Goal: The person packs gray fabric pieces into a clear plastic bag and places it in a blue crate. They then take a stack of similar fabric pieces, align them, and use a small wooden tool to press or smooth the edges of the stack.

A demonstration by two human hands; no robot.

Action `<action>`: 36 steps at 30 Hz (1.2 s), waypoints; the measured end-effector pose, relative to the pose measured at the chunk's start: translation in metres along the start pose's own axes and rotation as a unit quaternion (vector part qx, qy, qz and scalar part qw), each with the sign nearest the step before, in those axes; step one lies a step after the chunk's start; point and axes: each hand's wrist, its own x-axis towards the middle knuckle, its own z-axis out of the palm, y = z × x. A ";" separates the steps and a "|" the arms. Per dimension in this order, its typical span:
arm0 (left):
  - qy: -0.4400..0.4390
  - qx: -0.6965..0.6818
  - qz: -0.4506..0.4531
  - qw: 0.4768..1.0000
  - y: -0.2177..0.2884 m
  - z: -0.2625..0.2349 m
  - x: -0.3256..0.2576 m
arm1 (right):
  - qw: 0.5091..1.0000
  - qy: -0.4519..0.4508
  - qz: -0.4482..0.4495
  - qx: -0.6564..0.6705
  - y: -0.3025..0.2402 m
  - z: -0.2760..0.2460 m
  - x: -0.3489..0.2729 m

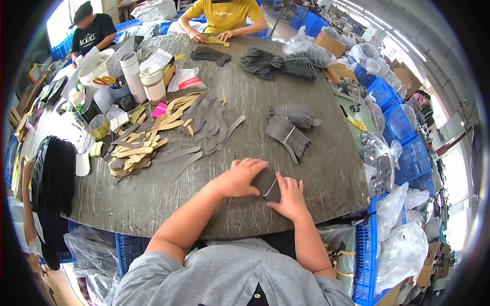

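In the head view, a small stack of dark grey flat pieces (pixel 266 182) lies near the front edge of the dark, streaked counter (pixel 316 168), with a pale rubber band crossing it. The left hand (pixel 239 177) lies flat over the stack's left part, fingers spread narrow and pressing down on it. The right hand (pixel 291 196) rests against its right edge, fingers bent, thumb touching the band; it grips nothing fully.

Farther back sits a banded grey bundle (pixel 289 130) of longer strips. To the left, loose tan and grey strips (pixel 168 127) fan out across the counter. Blue crates (pixel 403 143) stand at the right.
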 end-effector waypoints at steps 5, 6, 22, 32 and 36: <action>0.240 -0.094 -0.087 0.962 -0.019 -0.008 -0.048 | 0.938 0.047 -0.040 0.342 -0.004 0.007 0.015; 0.272 -0.082 -0.073 0.956 -0.014 -0.006 -0.052 | 0.958 0.058 -0.038 0.279 -0.012 0.010 0.016; 0.220 0.084 -0.175 0.956 0.016 0.051 -0.042 | 0.980 0.196 -0.017 0.035 -0.065 0.050 0.016; 0.083 -0.290 -0.284 0.910 -0.001 -0.043 -0.097 | 0.922 -0.116 -0.263 0.258 0.000 -0.010 0.007; 0.082 -0.045 -0.378 0.921 -0.016 -0.050 -0.102 | 0.888 -0.185 -0.303 0.293 -0.003 -0.032 -0.001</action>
